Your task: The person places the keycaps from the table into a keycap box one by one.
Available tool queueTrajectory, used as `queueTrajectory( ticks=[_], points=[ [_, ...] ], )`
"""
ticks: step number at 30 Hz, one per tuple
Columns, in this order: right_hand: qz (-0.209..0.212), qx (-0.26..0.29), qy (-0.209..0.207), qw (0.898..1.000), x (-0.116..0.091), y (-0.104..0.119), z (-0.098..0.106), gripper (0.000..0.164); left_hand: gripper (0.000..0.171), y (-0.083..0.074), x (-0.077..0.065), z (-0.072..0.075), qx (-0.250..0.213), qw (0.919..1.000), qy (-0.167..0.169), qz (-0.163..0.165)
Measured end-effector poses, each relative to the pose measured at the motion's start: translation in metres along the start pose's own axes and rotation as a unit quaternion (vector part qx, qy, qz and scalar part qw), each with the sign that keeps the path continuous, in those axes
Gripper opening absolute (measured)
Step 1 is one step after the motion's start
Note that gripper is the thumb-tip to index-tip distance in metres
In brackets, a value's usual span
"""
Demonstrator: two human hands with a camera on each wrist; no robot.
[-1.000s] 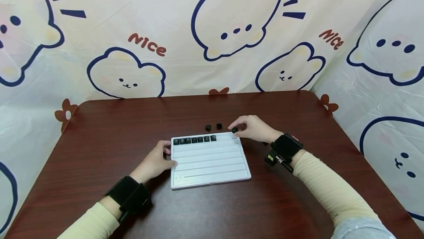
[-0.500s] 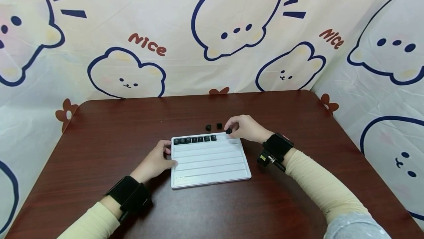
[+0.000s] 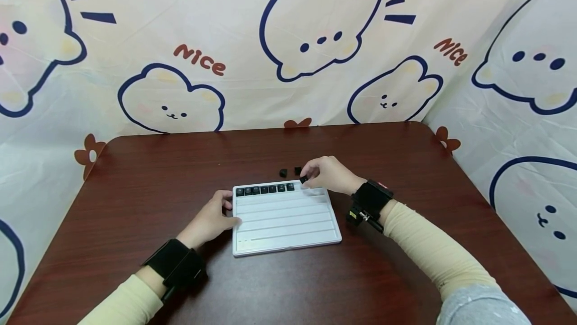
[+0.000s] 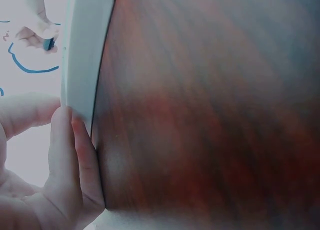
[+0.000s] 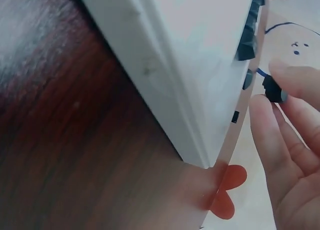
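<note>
Relation of the held black keycap [image 3: 304,180] to the row of keycaps [image 3: 265,190] on the white board [image 3: 279,222]. Your right hand [image 3: 335,175] pinches the keycap between thumb and fingertips, at the board's far edge and just beyond the right-hand end of the row. The row runs from the far left corner along the far edge, parallel to the board's long axis, which lies left to right across the counter [image 3: 270,295] in front of you. On this judgement the governing relation is a short sideways one: the row's end lies to the left of, and slightly nearer you than, the keycap. No contact between keycap and board shows in the right wrist view.

Your right hand is the nearer to the row's end; your left hand [image 3: 212,220] grips the board's left edge, thumb on the near side of its hold and fingers at the far left corner. The board thus lies between your hands, which stand well apart, one at its left side and one at its far right. Two loose keycaps [image 3: 283,173] rest on the counter beyond the far edge, the right one just beside your right fingertips.
</note>
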State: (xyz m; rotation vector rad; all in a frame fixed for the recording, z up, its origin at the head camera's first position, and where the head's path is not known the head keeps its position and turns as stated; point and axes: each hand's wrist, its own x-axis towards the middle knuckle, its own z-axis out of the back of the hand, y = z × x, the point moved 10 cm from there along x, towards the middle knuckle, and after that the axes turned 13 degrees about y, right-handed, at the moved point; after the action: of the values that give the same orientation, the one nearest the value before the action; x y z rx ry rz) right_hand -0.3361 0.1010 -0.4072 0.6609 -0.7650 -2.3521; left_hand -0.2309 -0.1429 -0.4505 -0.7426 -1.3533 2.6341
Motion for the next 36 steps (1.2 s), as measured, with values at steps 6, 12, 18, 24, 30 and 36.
queueTrajectory(
  ticks=[6, 12, 18, 24, 30, 36],
  points=[
    [0.027, -0.053, 0.002, 0.998, 0.001, 0.012, -0.005, 0.018, 0.070, 0.000, 0.000, 0.000, -0.002, 1.0000, 0.003, -0.002],
    [0.035, -0.082, 0.010, 0.996, 0.004, 0.017, -0.009, 0.016, 0.069, 0.001, 0.000, 0.000, -0.001, 1.0000, 0.004, -0.002],
    [0.024, -0.104, 0.016, 0.994, 0.008, 0.021, -0.014, 0.014, 0.070, 0.003, 0.000, -0.001, -0.005, 1.0000, 0.005, -0.001],
    [0.019, -0.127, 0.017, 0.992, 0.011, 0.026, -0.016, 0.014, 0.069, 0.002, 0.001, 0.000, -0.007, 0.9999, 0.006, -0.006],
    [0.008, -0.138, 0.023, 0.990, 0.014, 0.025, -0.019, 0.014, 0.069, 0.003, 0.000, 0.000, -0.007, 0.9999, 0.006, -0.004],
    [0.001, -0.139, 0.026, 0.990, 0.016, 0.024, -0.020, 0.015, 0.070, 0.002, 0.000, 0.000, -0.006, 0.9999, 0.006, -0.006]
  ],
)
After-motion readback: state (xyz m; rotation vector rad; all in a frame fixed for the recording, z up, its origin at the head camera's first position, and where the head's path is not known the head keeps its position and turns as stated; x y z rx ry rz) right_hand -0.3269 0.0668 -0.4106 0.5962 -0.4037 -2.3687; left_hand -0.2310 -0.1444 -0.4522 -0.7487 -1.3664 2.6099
